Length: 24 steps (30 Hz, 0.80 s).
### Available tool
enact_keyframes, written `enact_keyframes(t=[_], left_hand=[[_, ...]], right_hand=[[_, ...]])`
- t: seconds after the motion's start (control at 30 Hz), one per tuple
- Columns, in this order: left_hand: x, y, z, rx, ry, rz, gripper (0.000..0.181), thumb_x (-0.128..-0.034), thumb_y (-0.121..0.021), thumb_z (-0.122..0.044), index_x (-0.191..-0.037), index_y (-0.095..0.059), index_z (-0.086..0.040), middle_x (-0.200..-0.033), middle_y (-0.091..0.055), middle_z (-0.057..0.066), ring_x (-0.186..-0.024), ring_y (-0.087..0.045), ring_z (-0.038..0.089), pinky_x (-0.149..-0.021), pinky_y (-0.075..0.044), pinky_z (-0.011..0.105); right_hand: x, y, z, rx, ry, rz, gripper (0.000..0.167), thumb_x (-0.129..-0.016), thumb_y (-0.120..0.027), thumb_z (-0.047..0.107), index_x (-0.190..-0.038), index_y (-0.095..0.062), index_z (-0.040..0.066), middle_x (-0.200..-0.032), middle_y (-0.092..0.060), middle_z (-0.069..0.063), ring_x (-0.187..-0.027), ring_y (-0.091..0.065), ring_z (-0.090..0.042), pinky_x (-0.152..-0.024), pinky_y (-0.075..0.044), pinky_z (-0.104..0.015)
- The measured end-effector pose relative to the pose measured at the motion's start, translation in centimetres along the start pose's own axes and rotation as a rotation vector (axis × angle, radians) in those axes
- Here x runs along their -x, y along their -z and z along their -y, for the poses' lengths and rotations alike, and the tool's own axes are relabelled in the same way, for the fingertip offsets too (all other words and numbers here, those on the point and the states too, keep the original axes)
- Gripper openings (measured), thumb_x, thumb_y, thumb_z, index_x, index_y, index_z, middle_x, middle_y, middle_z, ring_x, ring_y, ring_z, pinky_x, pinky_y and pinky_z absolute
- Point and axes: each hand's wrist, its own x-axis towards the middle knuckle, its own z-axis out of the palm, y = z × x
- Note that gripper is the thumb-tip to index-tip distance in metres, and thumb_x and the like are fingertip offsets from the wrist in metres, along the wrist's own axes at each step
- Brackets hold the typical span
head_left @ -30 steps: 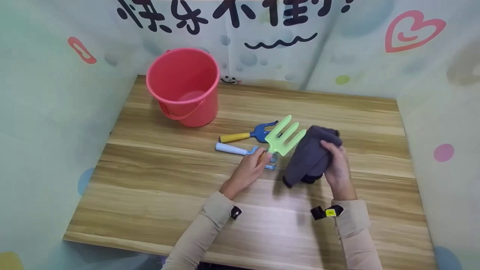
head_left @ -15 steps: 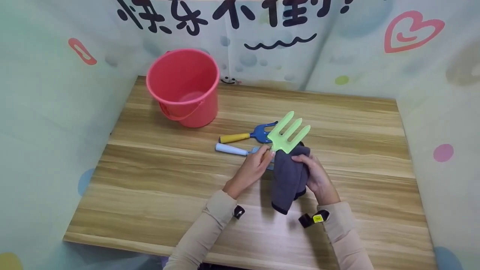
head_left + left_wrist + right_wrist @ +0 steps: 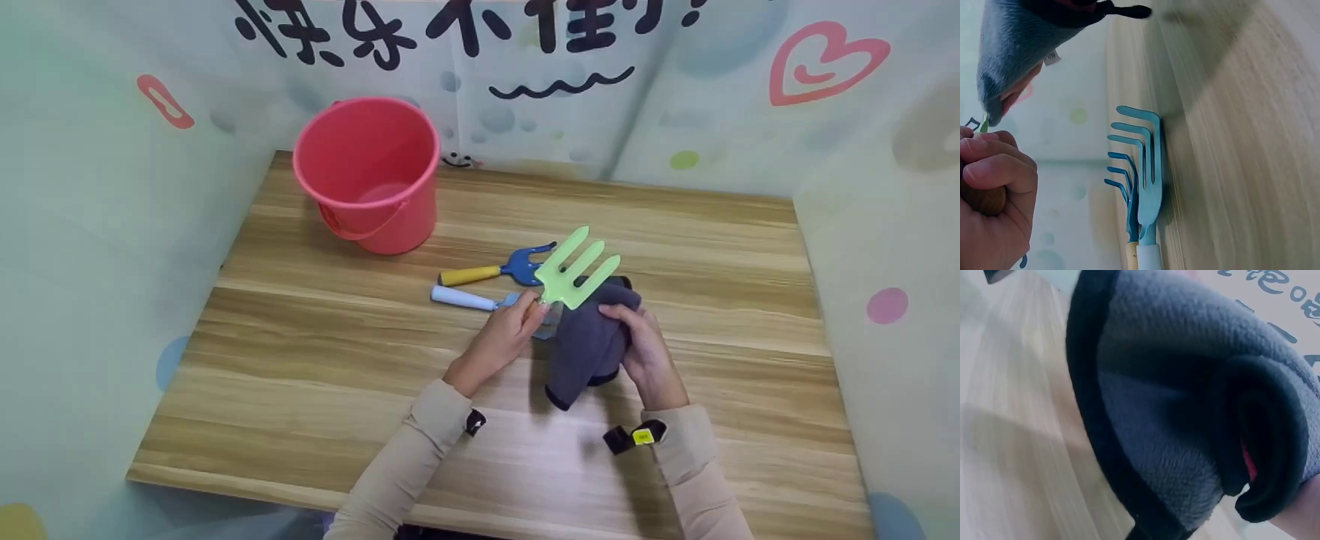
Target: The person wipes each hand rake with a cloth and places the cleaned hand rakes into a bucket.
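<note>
My left hand [image 3: 499, 337] grips the wooden handle [image 3: 985, 198] of a light green garden fork [image 3: 570, 277], whose three tines point up and to the right. A folded dark grey cloth [image 3: 589, 337] with black edging is held in my right hand [image 3: 641, 345], thumb on top. The cloth lies against the underside of the fork's head. Under the left hand, on the table, are a blue hand rake [image 3: 521, 266] with a yellow handle and a light blue hand rake [image 3: 1151, 185] with a pale handle, its tines partly hidden in the head view.
A pink bucket [image 3: 409, 225] with its handle hanging down stands at the back left of the wooden table [image 3: 300, 375]. Printed cloth walls [image 3: 712, 97] close off the back and both sides.
My right hand has brought the cloth left from beside the fork to its head, swung it low, then shifted slightly up and right. The left hand and fork have barely moved.
</note>
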Motion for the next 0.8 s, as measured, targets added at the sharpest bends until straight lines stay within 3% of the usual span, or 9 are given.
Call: enact_keyframes(t=[0.13,0.3,0.57,0.8], left_hand=[[0.2,0.0,0.3,-0.01,-0.012,0.011,0.024,-0.1006,-0.04,-0.029,-0.106,-0.049,-0.008,-0.069,-0.036,-0.007,-0.06,-0.037,0.007,-0.055,-0.029,0.019],[0.3,0.0,0.5,0.011,0.015,0.052,0.022,-0.1004,-0.041,-0.03,-0.098,-0.047,-0.008,-0.07,-0.035,-0.007,-0.06,-0.035,0.007,-0.055,-0.027,0.019],[0.5,0.1,0.8,0.01,0.016,0.089,0.023,-0.1008,-0.039,-0.03,-0.095,-0.046,-0.008,-0.07,-0.035,-0.006,-0.064,-0.036,0.009,-0.057,-0.029,0.02],[0.7,0.2,1.5,0.002,0.04,0.093,0.025,-0.1002,-0.04,-0.035,-0.1,-0.048,-0.011,-0.07,-0.036,-0.006,-0.064,-0.038,0.009,-0.058,-0.031,0.021]], right_hand=[[0.0,0.3,0.6,-0.018,0.027,-0.008,0.017,-0.088,-0.048,-0.005,-0.088,-0.06,0.007,-0.075,-0.065,-0.003,-0.066,-0.064,-0.014,-0.062,-0.052,-0.026],[-0.1,0.6,1.3,-0.042,0.079,-0.036,0.021,-0.088,-0.047,-0.005,-0.087,-0.063,0.008,-0.077,-0.066,-0.003,-0.068,-0.064,-0.015,-0.063,-0.052,-0.026],[-0.4,1.1,2.0,-0.085,0.118,-0.037,0.022,-0.088,-0.046,-0.008,-0.092,-0.063,0.006,-0.08,-0.067,-0.004,-0.07,-0.064,-0.015,-0.064,-0.052,-0.026],[-0.9,2.2,2.3,0.005,0.201,-0.147,0.021,-0.085,-0.054,-0.005,-0.097,-0.066,0.009,-0.087,-0.067,-0.001,-0.074,-0.062,-0.013,-0.07,-0.051,-0.024]])
